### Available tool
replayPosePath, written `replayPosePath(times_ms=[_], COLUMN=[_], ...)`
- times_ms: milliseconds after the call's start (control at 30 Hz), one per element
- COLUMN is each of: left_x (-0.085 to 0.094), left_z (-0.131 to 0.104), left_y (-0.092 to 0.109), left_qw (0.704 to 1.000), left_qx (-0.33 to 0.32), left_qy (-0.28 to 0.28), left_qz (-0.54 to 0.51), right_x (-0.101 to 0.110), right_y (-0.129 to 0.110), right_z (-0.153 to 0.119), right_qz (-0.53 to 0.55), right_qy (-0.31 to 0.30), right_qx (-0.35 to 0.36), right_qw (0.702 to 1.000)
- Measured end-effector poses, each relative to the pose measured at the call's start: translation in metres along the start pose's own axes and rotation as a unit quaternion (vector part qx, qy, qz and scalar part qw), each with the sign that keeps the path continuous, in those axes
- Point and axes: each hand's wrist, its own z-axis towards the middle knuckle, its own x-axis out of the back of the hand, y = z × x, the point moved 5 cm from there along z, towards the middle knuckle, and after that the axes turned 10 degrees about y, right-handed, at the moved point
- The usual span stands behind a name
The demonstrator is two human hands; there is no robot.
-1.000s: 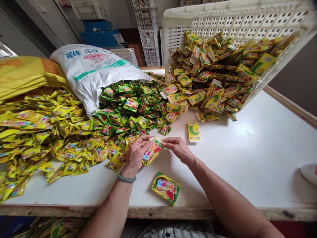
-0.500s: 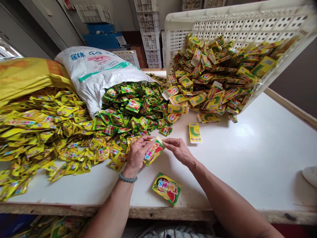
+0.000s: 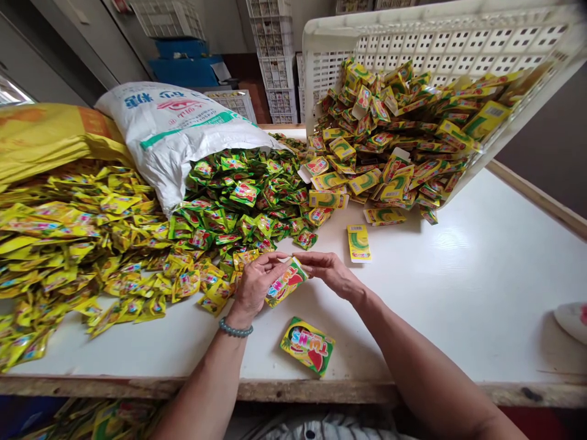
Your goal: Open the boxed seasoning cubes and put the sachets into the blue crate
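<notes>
A small yellow and green TWINS box (image 3: 288, 282) is gripped in my left hand (image 3: 254, 284), which wears a beaded bracelet. Its upper right end meets the fingertips of my right hand (image 3: 328, 272), whose fingers are pressed together at the box's edge. Below them a second TWINS box (image 3: 308, 346) lies face up on the white table. A flattened yellow box (image 3: 359, 244) rests to the upper right of my right hand. Green candy packets (image 3: 245, 192) are heaped beyond my hands, and yellow packets (image 3: 114, 244) spread out at the left.
A white crate (image 3: 316, 36), tipped towards me, spills many flat yellow boxes (image 3: 385, 183) at the back right. A white sack (image 3: 160, 128) and a yellow sack (image 3: 55, 134) lie behind the packets. At the far right edge sits a white object (image 3: 571, 321). Stacked crates (image 3: 277, 61) stand behind.
The white flap at the upper end of the held box now looks folded down. My right fingers have shifted slightly over that end. The whole view has moved a little.
</notes>
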Motion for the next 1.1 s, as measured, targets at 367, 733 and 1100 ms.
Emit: replayPosePath(times_ms=[367,733,1100], left_x=[0.001,-0.026,0.018], left_z=[0.001,-0.031,0.011], left_y=[0.007,-0.005,0.012], left_qw=[0.998,0.928,0.991], left_qx=[-0.011,0.116,-0.073], left_qy=[0.046,-0.322,0.032], left_qz=[-0.029,0.150,0.109], right_x=[-0.025,0.041,0.044], right_y=[-0.007,-0.051,-0.042], right_z=[-0.016,-0.018,-0.015], right_qz=[-0.245,-0.467,-0.443], right_qy=[0.082,0.395,0.280], right_qx=[0.162,0.229,0.029], right_qw=[0.952,0.757,0.851])
